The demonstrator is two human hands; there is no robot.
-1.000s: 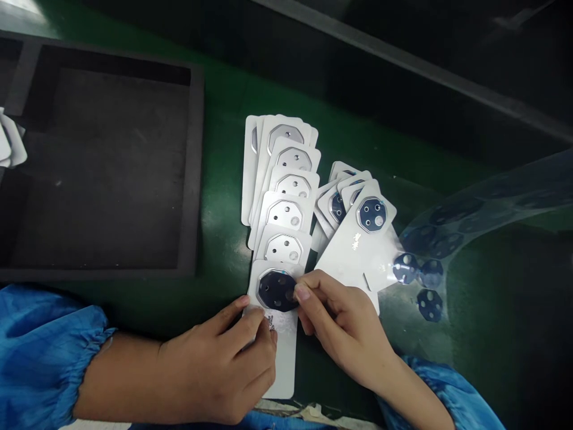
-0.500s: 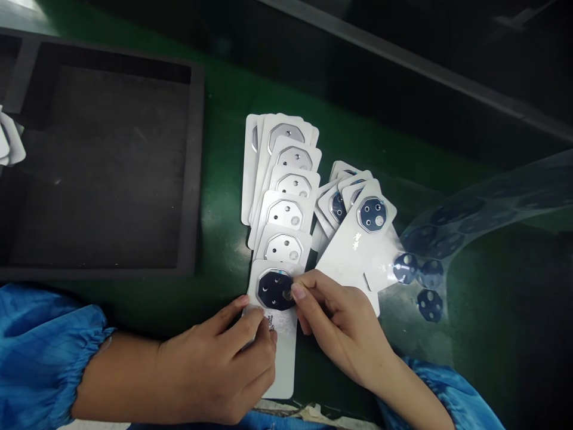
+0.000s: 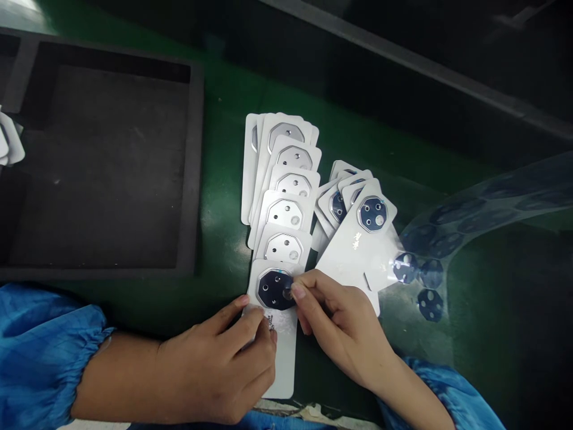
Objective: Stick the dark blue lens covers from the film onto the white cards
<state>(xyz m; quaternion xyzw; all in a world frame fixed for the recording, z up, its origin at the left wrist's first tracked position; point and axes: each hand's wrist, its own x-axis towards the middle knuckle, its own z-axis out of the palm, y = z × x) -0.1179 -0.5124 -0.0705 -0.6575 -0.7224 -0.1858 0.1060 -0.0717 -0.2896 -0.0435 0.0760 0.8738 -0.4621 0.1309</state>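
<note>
In the head view, the left grip [image 3: 215, 364] is closed on the lower part of a white card [image 3: 285, 373] at bottom centre, thumb across its face. The right grip [image 3: 342, 325] sits just right, a fingertip touching the edge of a dark octagonal film [image 3: 272, 289] on the card; whether it pinches is unclear. The film looks thin, light and easily creased, best taken by its edge. The card looks stiff, safest held at its margin. More cards [image 3: 282, 209] fan upward on the green table [image 3: 224, 119].
</note>
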